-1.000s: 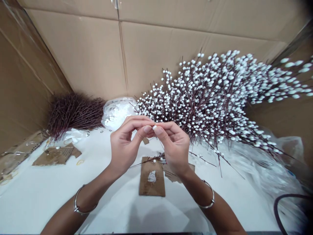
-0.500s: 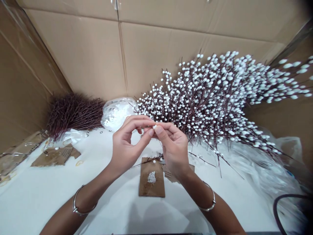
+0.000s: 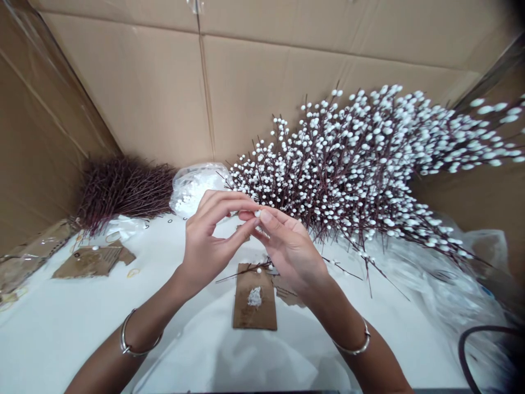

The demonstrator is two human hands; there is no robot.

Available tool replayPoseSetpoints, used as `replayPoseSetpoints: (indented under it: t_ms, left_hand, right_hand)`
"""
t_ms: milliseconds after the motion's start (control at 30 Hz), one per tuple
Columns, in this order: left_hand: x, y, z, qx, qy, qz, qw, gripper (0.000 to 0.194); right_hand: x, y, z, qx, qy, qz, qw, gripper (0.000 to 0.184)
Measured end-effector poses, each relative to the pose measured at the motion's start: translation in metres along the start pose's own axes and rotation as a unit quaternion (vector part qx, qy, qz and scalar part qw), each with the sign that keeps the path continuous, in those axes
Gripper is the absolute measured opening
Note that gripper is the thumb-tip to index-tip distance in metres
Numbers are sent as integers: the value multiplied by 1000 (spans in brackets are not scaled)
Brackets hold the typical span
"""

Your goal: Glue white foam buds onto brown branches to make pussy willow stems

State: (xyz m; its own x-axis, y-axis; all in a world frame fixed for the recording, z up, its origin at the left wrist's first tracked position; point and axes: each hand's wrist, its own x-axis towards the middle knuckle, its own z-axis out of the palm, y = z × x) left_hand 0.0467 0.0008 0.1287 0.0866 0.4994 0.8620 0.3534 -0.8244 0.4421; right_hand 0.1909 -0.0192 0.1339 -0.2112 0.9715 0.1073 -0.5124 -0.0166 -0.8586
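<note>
fingertip to fingertip above a flat white tabletop (image 3: pixel 184 350), my two bare hands meet over a small round white bead (image 3: pixel 257 213), which sits at the tips, in front of my body and clear of the surface. my right hand (image 3: pixel 296 253) has its thumb pressed toward the forefinger, pinching the bead; my left hand (image 3: pixel 205 246) arches in from the other side, thumb and forefinger tips drawn near each other at the same spot, though i cannot tell whether they grip the bead too. a plain silver bangle (image 3: pixel 124 342) rings my left forearm, and a matching silver metal bracelet (image 3: pixel 363 348) rings my right. below the hands lies a rectangular brown cardboard piece (image 3: pixel 255 317) bearing a rough white dab (image 3: pixel 255 296), with a thin dark twig (image 3: pixel 246 268) across its far end and a torn brown scrap (image 3: pixel 289 295) just beside it. beyond my left hand, a stack of bare dark-brown stems (image 3: pixel 127 189) lies near a clear plastic bag of white beads (image 3: pixel 197 186). a great heap of dark branches dotted with white beads (image 3: pixel 353 158) fills the far right, next to crumpled clear plastic sheeting (image 3: pixel 443 284). behind it all stands a tall tan cardboard wall (image 3: pixel 246 82).
</note>
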Motion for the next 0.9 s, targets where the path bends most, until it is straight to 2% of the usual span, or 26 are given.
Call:
replayPoseSetpoints:
  t_ms: [167, 467, 667, 900]
  left_hand:
    - [0, 0, 1, -16, -2, -2, 1000, 18]
    - [-1, -1, 5, -55, -6, -37, 998, 8]
    - [0, -1, 6, -65, -2, -42, 997, 7]
    - [0, -4, 4, -92, -6, -49, 995, 12]
  right_hand:
    - [0, 0, -2, 5, -8, 16, 1000, 13]
    - [1, 5, -2, 24, 40, 26, 999, 15]
    - [0, 4, 0, 33, 44, 24, 998, 12]
    - [-1, 3, 1, 8, 27, 16, 999, 16]
